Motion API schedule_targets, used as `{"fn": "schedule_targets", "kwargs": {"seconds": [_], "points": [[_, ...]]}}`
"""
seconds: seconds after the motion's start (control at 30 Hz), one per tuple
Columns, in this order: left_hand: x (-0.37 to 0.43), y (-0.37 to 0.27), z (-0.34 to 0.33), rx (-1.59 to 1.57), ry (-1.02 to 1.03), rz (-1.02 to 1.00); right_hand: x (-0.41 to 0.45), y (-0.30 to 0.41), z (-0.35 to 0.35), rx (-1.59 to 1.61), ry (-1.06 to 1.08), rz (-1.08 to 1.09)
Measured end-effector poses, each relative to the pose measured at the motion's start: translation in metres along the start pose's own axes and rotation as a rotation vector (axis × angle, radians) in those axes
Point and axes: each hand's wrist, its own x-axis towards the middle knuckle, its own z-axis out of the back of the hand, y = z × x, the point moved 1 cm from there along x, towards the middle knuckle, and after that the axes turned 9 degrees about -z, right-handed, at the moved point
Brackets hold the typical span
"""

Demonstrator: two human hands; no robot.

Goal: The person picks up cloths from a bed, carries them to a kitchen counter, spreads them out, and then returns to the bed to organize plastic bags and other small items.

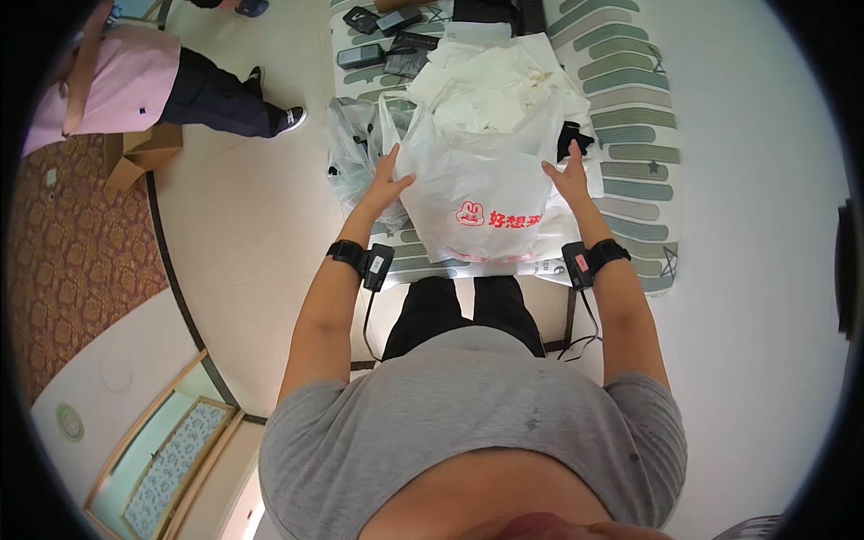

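Note:
A white plastic carrier bag [482, 185] with red printing and a cartoon face lies in front of me, its handles pointing away. My left hand [390, 181] is at the bag's left side, thumb and index finger spread, the thumb over its edge. On the opposite side my right hand [568, 177] has thumb and forefinger apart, the thumb tip at the bag's right edge. Neither hand visibly grips the plastic; the other fingers are partly hidden. Beyond the bag's mouth spreads a heap of white sheet-like material [482, 88]. A black item [572, 132] lies just beyond my right hand.
A translucent plastic bag [351, 148] with dark items lies at the left of the patterned table cover [638, 172]. Black boxes and devices [361, 57] are at the far left. A person in pink [125, 81] stands left, near an open cardboard box [152, 148].

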Motion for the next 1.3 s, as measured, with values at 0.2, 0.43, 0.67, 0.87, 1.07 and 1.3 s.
{"fn": "schedule_targets", "kwargs": {"seconds": [0.2,0.43,0.67,0.87,1.07,1.3], "points": [[0.014,0.017,-0.034,-0.147,-0.135,0.197,0.018,-0.030,-0.037,-0.003,0.070,-0.032],[0.001,-0.005,-0.095,-0.118,0.432,0.085,-0.063,-0.027,-0.005,0.123,0.433,-0.311],[-0.035,-0.020,-0.162,-0.376,0.783,0.005,-0.130,-0.012,-0.007,0.477,0.487,-0.684],[-0.033,-0.037,-0.126,-0.208,0.681,-0.116,-0.114,-0.023,-0.028,0.400,0.532,-0.479],[0.016,0.030,0.018,0.848,-0.533,-0.134,-0.123,0.005,0.022,0.676,0.210,-0.681],[0.049,0.061,0.044,0.596,-0.435,0.227,-0.120,0.022,0.062,0.989,0.119,-0.768]]}}
